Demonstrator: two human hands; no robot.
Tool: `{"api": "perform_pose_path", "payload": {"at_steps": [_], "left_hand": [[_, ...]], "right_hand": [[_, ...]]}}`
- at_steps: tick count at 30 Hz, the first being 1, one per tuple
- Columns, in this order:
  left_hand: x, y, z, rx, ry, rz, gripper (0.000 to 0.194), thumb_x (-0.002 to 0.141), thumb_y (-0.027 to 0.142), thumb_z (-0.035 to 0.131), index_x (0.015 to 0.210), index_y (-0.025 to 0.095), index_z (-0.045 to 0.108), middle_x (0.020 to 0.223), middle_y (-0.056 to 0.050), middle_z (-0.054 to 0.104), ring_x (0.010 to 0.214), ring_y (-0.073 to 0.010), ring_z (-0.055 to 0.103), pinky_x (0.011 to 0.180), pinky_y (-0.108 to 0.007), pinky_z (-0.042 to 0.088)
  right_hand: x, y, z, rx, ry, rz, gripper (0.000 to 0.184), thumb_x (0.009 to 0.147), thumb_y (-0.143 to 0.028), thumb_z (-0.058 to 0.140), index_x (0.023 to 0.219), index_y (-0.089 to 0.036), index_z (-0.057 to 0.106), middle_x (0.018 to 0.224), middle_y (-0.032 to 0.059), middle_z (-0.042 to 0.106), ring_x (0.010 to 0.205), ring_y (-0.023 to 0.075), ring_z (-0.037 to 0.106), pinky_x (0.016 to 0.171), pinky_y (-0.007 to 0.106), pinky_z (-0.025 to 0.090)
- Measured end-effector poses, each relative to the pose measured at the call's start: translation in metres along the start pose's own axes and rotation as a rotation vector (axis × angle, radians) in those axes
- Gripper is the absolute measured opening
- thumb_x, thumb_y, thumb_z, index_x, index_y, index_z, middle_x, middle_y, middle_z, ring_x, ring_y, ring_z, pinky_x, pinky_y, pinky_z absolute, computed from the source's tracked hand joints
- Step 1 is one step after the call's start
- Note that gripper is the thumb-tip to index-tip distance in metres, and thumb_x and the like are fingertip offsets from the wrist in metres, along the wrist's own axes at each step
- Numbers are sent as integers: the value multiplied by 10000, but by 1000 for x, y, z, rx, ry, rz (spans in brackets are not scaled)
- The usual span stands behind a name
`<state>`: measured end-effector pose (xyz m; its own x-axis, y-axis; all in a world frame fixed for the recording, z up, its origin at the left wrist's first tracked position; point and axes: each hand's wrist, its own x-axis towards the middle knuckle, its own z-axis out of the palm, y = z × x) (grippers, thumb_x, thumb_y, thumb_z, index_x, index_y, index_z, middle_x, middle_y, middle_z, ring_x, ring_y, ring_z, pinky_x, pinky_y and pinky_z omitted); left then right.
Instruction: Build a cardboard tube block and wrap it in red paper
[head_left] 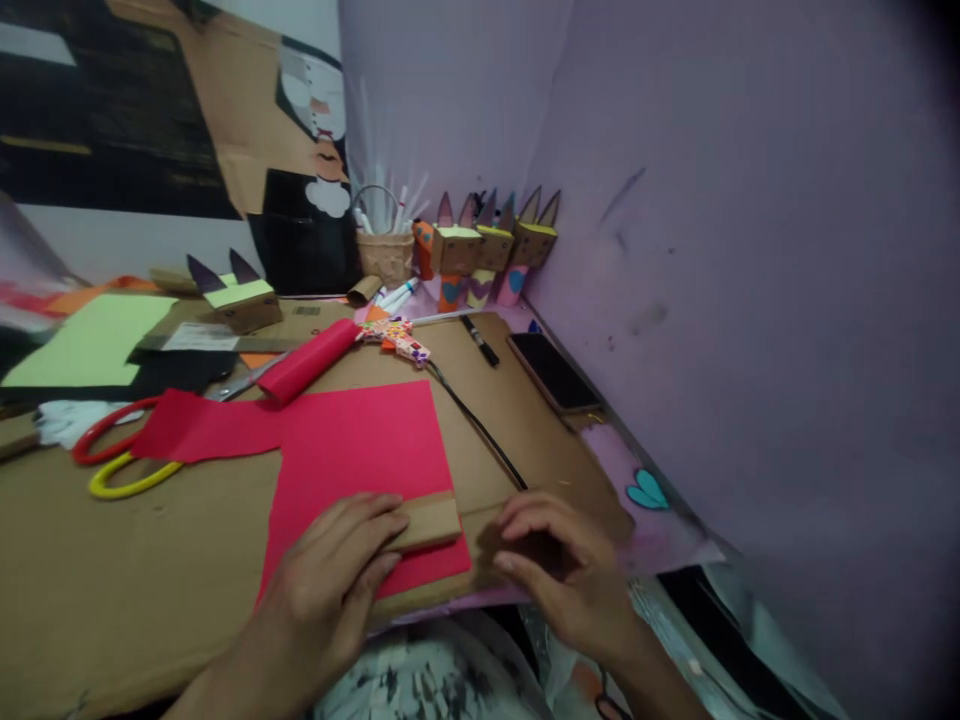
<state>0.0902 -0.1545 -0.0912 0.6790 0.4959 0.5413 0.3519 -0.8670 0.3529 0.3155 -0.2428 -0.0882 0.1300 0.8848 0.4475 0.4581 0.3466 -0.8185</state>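
Note:
My left hand (326,565) rests on a small cardboard piece (433,521), its fingers pressing it down on a sheet of red paper (360,430). The piece looks like a flat box or flattened tube; its left end is hidden under my fingers. To the right of the paper, my right hand (566,575) hovers by the table edge with fingers curved and thumb apart, nothing visible between them. A strip of the red paper reaches left over scissors (124,475) with red and yellow handles.
Behind the sheet lie a red paper roll (311,360) and a patterned glue gun (397,338), whose black cord (480,425) runs toward my right hand. A marker (480,342) and a phone (553,372) lie by the wall. Cardboard animal figures (495,248) stand behind.

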Motion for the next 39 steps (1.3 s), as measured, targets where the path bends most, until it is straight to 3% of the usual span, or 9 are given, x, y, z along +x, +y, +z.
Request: {"api": "perform_pose_path", "payload": {"at_steps": [4,6,13,16,21,25,31,35,39], "left_hand": [[-4,0,1,14,-5,-4,263,849,153,523,1108,169,561,1112,-83,606,1053,-187,561,921,-311,470],[-6,0,0,22,-14,-1,255,847,162,532,1100,168,566,1099,-83,602,1031,-184,562,903,-302,475],[-6,9,-1,49,-19,98,247,827,123,554,1073,141,559,1078,-101,593,1011,-188,551,862,-310,477],[-6,9,0,64,-43,104,247,829,131,551,1076,136,556,1077,-110,598,1012,-190,558,862,-310,484],[-7,6,3,59,-32,138,236,826,116,545,1062,122,548,1086,-128,610,1024,-193,576,863,-302,505],[-7,6,5,76,-20,153,213,827,115,547,1040,130,553,1065,-126,632,1008,-196,597,872,-318,516],[-4,7,3,50,-1,153,194,819,96,556,1011,122,563,1039,-124,651,1009,-186,605,901,-311,508],[-2,11,3,36,2,135,201,817,91,551,1014,133,561,1037,-119,664,995,-188,620,879,-315,521],[2,14,-3,18,-59,75,194,838,115,519,1024,165,546,1059,-108,669,989,-191,633,851,-312,534]], "right_hand": [[-4,-1,2,-152,-208,-121,146,756,-185,671,893,-197,621,874,45,660,835,198,575,755,355,426],[-3,0,5,-218,-246,-137,158,755,-202,678,907,-193,636,900,52,659,846,203,560,743,356,413],[-6,5,8,-245,-204,-162,60,776,-187,657,823,-177,621,810,39,632,784,182,529,706,331,394],[-8,6,9,-181,-169,-98,138,755,-201,682,778,-172,548,770,29,608,758,178,517,694,318,400],[-5,1,8,-161,-161,2,280,705,-199,725,900,-183,524,870,36,619,816,193,523,712,317,408],[-2,-2,6,-174,-215,29,220,711,-203,731,865,-178,576,881,38,619,850,195,523,736,312,418],[1,1,2,-225,-297,-16,121,723,-152,719,817,-187,651,886,33,606,870,180,522,743,293,422],[3,8,5,-264,-268,-117,32,775,-182,670,748,-189,654,820,24,611,798,163,534,702,293,402],[2,11,9,-318,-243,-210,86,829,-187,593,761,-196,646,812,28,629,765,163,535,679,306,374]]}}
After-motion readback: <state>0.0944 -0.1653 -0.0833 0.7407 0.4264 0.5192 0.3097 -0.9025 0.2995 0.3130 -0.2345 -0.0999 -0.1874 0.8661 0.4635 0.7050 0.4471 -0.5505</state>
